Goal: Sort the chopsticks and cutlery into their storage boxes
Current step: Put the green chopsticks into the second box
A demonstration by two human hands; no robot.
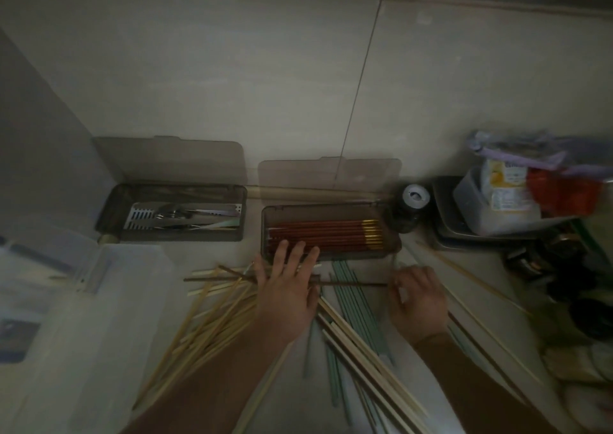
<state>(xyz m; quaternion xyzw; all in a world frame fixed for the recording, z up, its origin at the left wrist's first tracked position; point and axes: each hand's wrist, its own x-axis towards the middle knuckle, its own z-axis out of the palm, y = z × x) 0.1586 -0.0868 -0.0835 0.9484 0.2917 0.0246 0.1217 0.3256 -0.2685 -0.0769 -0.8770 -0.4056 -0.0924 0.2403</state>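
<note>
a: where do we have our hands?

b: our left hand (286, 287) lies flat with fingers straight and spread, its fingertips over the near edge of the chopstick box (391, 246), its palm over the loose pile. our right hand (418, 301) has its fingers curled, and its fingertips pinch the right end of a dark brown chopstick (351, 284).

a: how does that chopstick lie?

b: level, left to right, just in front of the chopstick box. it passes under our left hand. another dark stick (215, 279) shows on the left hand's far side; we cannot tell whether it is the same one.

a: and the boxes?

b: two, side by side against the wall, both with lids tipped up. the chopstick box holds a neat row of red chopsticks (318, 233) with gold ends pointing right. the cutlery box (112, 214), to its left, holds metal cutlery (185, 216) on a slotted tray; the picture is too dim to name the pieces.

a: what is left on the counter?

b: pale wooden chopsticks (212, 320) fanned out under and left of our left forearm, more pale ones (358, 344) slanting between our arms, and pale green chopsticks (348, 297) beneath them, near the chopstick box.

a: anything else around?

b: a clear plastic bin (83, 317) at the left, a dark jar (409, 208) just right of the chopstick box, and a metal tray (444, 231) holding packets at the far right.
</note>
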